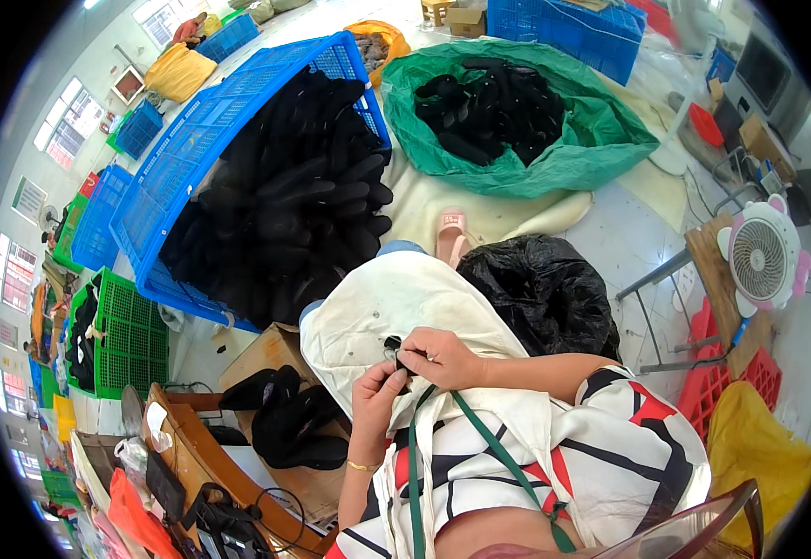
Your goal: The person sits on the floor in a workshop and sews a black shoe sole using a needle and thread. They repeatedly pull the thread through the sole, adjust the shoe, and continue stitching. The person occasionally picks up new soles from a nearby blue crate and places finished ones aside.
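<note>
Over the cream apron (359, 307) on my lap, my two hands meet. My left hand (374, 391) is closed, its thumb and fingers pinching a small black piece (403, 366). From the other side my right hand (444, 359) is closed on the same piece, fingers curled in. A small dark bit with a pale glint (391, 344) pokes out just beyond the fingertips; its kind is too small to tell. Most of what the fingers grip is hidden by them.
A blue crate (182, 158) heaped with long, soft black pieces (284, 205) stands ahead left. Ahead right, a green sack (601, 149) holds similar pieces. A black plastic bag (545, 293) is by my knee. More black pieces (298, 419) lie on cardboard at left. A fan (761, 252) stands right.
</note>
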A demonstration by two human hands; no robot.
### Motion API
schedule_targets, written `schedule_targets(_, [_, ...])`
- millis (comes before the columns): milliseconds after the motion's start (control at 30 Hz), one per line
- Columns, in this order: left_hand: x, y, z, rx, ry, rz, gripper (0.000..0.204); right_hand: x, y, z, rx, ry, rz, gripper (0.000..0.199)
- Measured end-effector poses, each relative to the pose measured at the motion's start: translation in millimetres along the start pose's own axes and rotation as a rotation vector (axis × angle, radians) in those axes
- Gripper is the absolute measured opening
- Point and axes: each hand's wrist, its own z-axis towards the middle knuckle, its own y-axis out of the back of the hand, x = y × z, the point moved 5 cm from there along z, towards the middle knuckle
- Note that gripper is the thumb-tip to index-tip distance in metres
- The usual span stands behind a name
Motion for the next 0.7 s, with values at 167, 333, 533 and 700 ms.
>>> schedule_targets(167, [18,-2,2,-0.043,0.065,-0.296,0.014,-14,-6,-9,-0.054,-0.252,0.264,0.01])
schedule_targets(333, [13,-3,3,-0.063,0.137,-0.2,0.013,-10,-1,-1,-0.006,-0.16,0.067,0.007])
schedule_targets(533, [2,9,0,0.029,0.041,-0.081,0.017,-1,4,9,0.09,-0.068,0.02,0.008])
schedule_targets(700, [-7,21,-7,0.028,-0.027,0.066,0.019,-25,17,22,0.167,-0.452,0.367,0.013])
